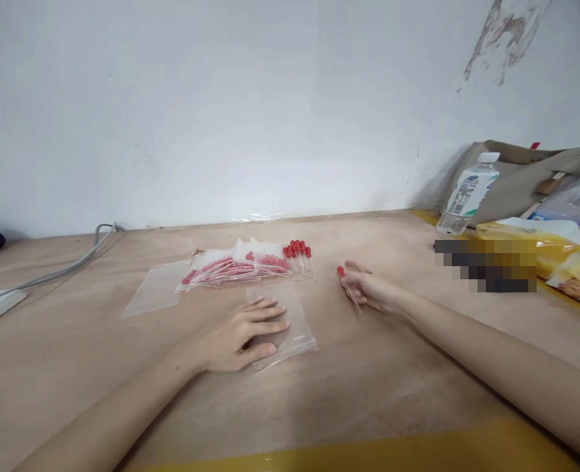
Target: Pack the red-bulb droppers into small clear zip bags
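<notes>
My left hand (250, 334) lies flat, fingers spread, on a clear zip bag (294, 321) on the table. In my right hand (371, 288) is a dropper (352, 292) with a red bulb and a thin clear stem, tilted with the bulb up and away from me. Just beyond the bag, several loose red-topped droppers (298, 252) lie side by side in a row. To their left is a pile of clear bags (231, 267) with red-bulbed droppers inside. Another flat clear bag (155, 288) sticks out at the left of that pile.
On the right stand a water bottle (470, 196) and a grey-beige bag (511, 183), with yellow packages (556, 242) in front of them. A grey cable (81, 259) runs across the table's left side. A white wall (221, 118) closes off the back.
</notes>
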Demonstrator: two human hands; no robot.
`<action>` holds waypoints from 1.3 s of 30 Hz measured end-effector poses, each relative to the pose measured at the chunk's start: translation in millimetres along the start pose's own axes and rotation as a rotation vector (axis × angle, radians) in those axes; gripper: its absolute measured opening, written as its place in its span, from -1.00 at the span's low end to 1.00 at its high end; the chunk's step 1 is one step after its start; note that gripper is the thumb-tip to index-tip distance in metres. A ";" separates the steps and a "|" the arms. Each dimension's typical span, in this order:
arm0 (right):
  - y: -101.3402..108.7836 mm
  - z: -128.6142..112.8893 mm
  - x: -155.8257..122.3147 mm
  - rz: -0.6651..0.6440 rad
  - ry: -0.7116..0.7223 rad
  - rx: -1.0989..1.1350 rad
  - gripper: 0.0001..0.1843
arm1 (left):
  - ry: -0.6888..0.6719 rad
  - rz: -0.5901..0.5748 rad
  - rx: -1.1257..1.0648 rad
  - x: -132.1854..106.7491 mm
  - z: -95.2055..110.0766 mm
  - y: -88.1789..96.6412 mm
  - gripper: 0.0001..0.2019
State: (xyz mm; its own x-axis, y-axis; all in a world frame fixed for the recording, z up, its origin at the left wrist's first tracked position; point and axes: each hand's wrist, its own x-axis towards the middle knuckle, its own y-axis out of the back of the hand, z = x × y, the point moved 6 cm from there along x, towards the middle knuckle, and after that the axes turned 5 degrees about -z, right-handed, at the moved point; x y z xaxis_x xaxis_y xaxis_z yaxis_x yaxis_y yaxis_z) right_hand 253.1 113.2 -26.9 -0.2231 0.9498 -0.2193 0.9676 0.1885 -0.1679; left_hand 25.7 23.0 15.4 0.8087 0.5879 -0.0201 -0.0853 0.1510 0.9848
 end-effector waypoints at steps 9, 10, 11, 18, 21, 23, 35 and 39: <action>-14.5 2.3 -27.2 -0.021 0.125 0.088 -0.49 | -0.010 0.092 0.156 16.0 40.3 11.0 -0.58; -14.7 2.3 -26.9 -0.010 0.138 0.078 -0.51 | -0.118 0.026 0.130 15.0 42.8 9.1 -0.59; -15.2 2.5 -26.6 -0.007 0.147 0.064 -0.53 | -0.201 -0.032 0.093 13.6 44.0 6.5 -0.59; -15.0 2.7 -28.1 0.023 0.251 -0.018 -0.55 | 0.070 0.029 -0.054 23.9 17.4 -13.4 -0.58; -15.7 1.6 -29.1 0.033 0.292 -0.023 -0.53 | 0.162 0.100 -0.059 27.7 11.5 -16.9 -0.58; -15.8 1.5 -28.9 0.038 0.311 -0.014 -0.52 | 0.169 0.121 -0.060 28.5 11.8 -17.3 -0.58; -10.2 0.5 -27.8 0.129 0.373 0.017 -0.52 | 0.178 0.151 -0.035 28.4 13.5 -15.9 -0.59; -12.5 -0.3 -29.1 0.109 0.360 0.020 -0.50 | 0.173 0.164 -0.041 28.3 13.5 -15.8 -0.58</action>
State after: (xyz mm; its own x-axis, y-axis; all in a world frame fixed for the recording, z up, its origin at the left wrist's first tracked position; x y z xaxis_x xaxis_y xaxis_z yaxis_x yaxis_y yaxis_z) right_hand 247.5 83.2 -18.1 -0.0594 0.9916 0.1146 0.9801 0.0797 -0.1820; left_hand 57.8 26.5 1.6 0.6708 0.7339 0.1067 -0.2337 0.0727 0.9696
